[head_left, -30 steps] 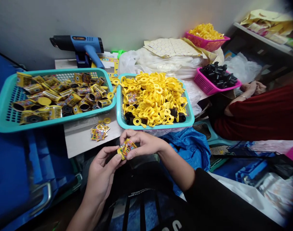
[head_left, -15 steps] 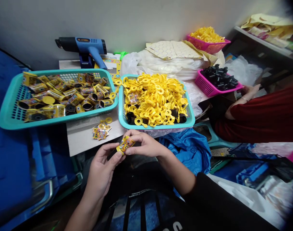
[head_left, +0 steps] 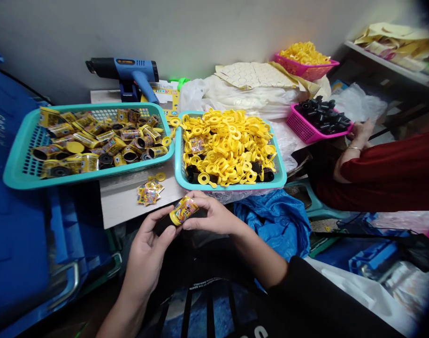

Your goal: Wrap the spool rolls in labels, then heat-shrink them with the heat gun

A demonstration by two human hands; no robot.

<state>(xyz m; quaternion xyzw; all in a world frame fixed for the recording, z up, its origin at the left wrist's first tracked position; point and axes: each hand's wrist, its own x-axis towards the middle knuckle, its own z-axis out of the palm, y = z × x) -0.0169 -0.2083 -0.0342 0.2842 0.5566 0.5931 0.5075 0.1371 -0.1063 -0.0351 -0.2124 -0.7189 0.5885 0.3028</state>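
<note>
Held between my two hands is a small tube with a yellow printed sleeve (head_left: 183, 210), tilted in front of my body above the table's front edge. My right hand (head_left: 210, 213) grips its upper right end with thumb and fingers. My left hand (head_left: 149, 239) has thumb and fingers around the lower left end, where a dark, tube-like part shows; it is hard to separate from my black shirt. A small pile of flat printed sleeves (head_left: 149, 193) lies on the table (head_left: 118, 202) just beyond, with a yellow ring cap (head_left: 160, 176) beside it.
A left teal basket (head_left: 20, 173) holds labelled tubes. A second teal basket (head_left: 232, 187) is heaped with yellow ring caps. Behind stands a blue heat gun (head_left: 135, 70). To the right, a pink basket (head_left: 306, 126) holds black parts, near a co-worker's hand (head_left: 362, 131).
My left thumb and fingers have spread wider, and a dark part now shows between them. The printed sleeve has turned slightly. The co-worker's hand has moved closer to the pink basket.
</note>
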